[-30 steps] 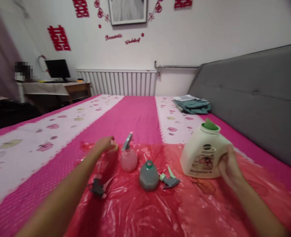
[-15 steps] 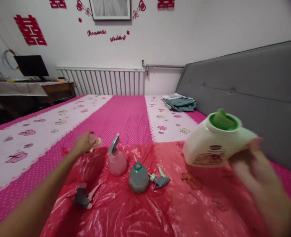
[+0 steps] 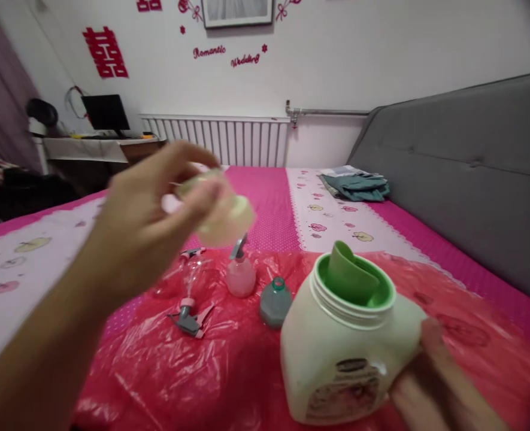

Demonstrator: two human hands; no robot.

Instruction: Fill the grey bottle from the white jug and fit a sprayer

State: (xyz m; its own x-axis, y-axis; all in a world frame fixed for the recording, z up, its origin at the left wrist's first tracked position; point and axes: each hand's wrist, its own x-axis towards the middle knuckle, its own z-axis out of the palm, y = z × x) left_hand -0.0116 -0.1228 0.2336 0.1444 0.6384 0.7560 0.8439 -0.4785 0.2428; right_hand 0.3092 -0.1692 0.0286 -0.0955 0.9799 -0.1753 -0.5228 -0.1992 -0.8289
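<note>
My left hand (image 3: 157,209) is raised over the left side of the bed, fingers closed around a translucent pale yellow-green cap (image 3: 222,224), blurred by motion. My right hand (image 3: 430,371) grips the handle of a cream detergent jug (image 3: 332,359), whose uncapped mouth shows a green pouring spout (image 3: 352,278). Behind the jug stands a grey-green spray bottle (image 3: 276,304) without a sprayer head. Left of that is a pink spray bottle (image 3: 241,276) with its grey trigger on. A clear bottle with a grey-and-pink trigger head (image 3: 190,317) lies farther left.
Red plastic sheeting (image 3: 157,377) covers the near part of the pink patterned bed (image 3: 260,203). Folded clothes (image 3: 359,184) lie by the grey headboard (image 3: 462,131). A desk with a monitor (image 3: 106,114) stands at the back left, beside a radiator (image 3: 229,140).
My left hand has lifted the pale cap off the sheet and brought it nearer. The jug in my right hand has come lower and closer, and the view has turned left.
</note>
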